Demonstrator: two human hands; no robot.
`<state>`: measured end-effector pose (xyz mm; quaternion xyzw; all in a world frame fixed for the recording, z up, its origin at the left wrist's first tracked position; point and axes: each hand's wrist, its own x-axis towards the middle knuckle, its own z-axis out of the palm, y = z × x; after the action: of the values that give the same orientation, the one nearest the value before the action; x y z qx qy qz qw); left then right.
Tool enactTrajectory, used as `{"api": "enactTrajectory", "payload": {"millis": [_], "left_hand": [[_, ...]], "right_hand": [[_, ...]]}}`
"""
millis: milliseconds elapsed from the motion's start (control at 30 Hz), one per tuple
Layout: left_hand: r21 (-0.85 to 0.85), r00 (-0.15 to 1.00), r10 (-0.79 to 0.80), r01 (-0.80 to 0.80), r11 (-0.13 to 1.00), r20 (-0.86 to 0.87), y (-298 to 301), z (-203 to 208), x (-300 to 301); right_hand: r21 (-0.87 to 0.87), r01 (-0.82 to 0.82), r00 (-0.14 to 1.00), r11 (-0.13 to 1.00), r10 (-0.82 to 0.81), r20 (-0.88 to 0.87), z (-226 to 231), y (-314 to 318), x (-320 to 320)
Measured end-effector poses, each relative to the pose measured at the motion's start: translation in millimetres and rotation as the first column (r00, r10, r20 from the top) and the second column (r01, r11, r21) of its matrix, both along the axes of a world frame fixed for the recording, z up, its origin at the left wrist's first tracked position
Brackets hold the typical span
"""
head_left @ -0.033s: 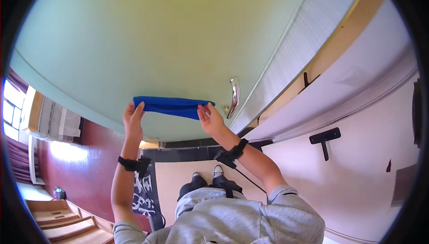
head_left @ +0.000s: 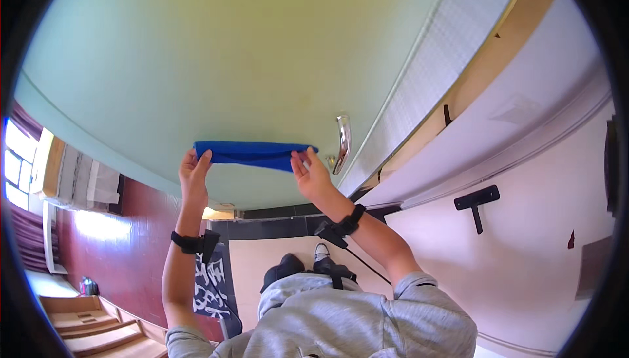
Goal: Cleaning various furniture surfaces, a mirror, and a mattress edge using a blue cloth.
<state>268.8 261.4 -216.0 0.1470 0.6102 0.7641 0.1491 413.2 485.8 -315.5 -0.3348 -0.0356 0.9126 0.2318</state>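
A folded blue cloth (head_left: pixel 252 153) is stretched sideways between my hands, in front of a pale green door (head_left: pixel 255 56). My left hand (head_left: pixel 193 169) pinches its left end between thumb and fingers. At the other end, my right hand (head_left: pixel 312 173) grips the cloth's right corner. Its lower layer sags a little below the top fold. Just right of my right hand, a curved shiny metal handle (head_left: pixel 343 143) is fixed to the door; my hand is apart from it. Whether the cloth touches the door I cannot tell.
The door's edge and pale wooden frame (head_left: pixel 452 132) run along the right, with a white wall (head_left: pixel 485 273) beyond. A black T-shaped fixture (head_left: pixel 477 202) is on that wall. Reddish flooring (head_left: pixel 141 246) and wooden shelving (head_left: pixel 92 332) lie to the left.
Both hands keep hold of the cloth, almost unmoved. My left leg has shifted, its knee now covering the left shoe.
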Motion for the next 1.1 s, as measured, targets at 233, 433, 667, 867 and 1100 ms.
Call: {"api": "enactTrajectory", "payload": {"millis": [233, 433, 667, 867, 1100], "left_hand": [[-0.047, 0.932, -0.114, 0.104, 0.993, -0.345, 17, 13, 3], [-0.506, 0.676, -0.48, 0.181, 0.843, -0.559, 46, -93, 6], [0.168, 0.691, -0.668, 0.649, 0.742, 0.277, 37, -88, 8], [0.171, 0.891, -0.453, 0.45, 0.876, -0.027, -3, -39, -46], [0.263, 0.497, -0.812, 0.776, 0.573, 0.305, 5, 30, 11]], "right_hand": [[0.675, 0.047, 0.994, 0.736, -0.102, 0.042, 83, -44, 26], [0.61, -0.019, 0.776, 0.792, -0.373, 0.509, -46, -5, -17], [0.516, 0.403, 0.879, 0.756, -0.476, 0.011, 32, -33, -25], [0.57, 0.333, 0.903, 0.751, -0.429, 0.037, 107, -86, -43], [0.943, 0.233, 0.682, 0.237, -0.731, 0.016, 143, -63, 50]]}}
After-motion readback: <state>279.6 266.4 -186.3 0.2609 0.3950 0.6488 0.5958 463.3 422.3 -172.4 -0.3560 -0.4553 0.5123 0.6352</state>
